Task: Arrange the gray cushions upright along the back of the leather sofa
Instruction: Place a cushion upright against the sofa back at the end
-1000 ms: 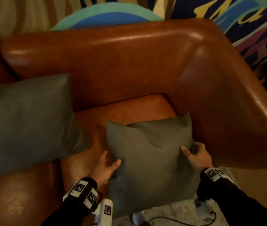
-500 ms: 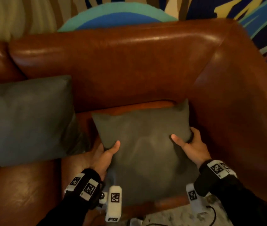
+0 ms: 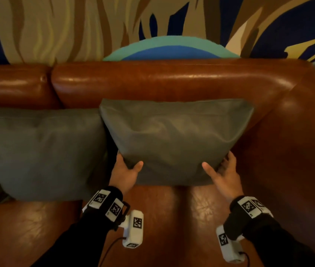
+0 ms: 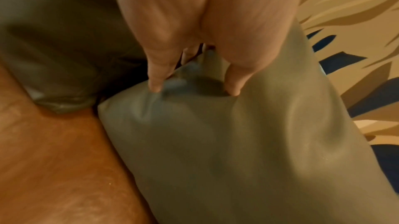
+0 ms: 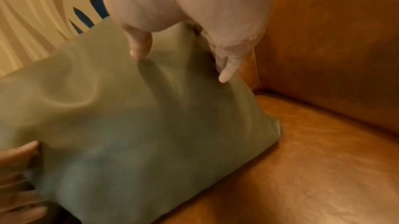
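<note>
Cushion stood against the backrest, not yet let go.
My left hand (image 3: 126, 173) pinches the right gray cushion (image 3: 175, 137) at 7 o'clock, right hand (image 3: 225, 173) loosely at 5; releasing unevenly could tip it forward off the leather sofa (image 3: 172, 81) back.

Two gray cushions (image 3: 174, 139) (image 3: 37, 151) stand upright, side by side, against the leather sofa (image 3: 172, 81) back.

Brown leather sofa (image 3: 172, 79), two gray cushions (image 3: 175, 135) side by side on its seat, leaning against the backrest
</note>
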The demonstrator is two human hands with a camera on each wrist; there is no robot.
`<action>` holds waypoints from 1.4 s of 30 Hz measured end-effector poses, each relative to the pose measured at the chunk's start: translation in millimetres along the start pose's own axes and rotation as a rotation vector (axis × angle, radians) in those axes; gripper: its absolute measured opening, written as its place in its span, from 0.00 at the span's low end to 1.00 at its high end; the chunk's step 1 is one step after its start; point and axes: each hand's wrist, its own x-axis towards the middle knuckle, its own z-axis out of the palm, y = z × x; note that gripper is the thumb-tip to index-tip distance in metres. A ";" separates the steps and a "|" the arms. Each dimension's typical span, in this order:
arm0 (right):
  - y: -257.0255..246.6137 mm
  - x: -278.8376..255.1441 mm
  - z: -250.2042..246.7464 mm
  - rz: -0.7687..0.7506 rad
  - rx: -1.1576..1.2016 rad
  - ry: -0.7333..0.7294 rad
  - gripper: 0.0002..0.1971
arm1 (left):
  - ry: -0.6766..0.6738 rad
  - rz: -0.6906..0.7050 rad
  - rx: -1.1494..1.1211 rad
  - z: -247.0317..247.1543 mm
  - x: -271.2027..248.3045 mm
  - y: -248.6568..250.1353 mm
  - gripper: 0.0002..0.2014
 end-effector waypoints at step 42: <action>-76.6 -198.7 554.4 -0.050 -0.463 -0.710 0.27 | 0.461 -0.302 0.078 -580.3 35.4 -195.2 0.33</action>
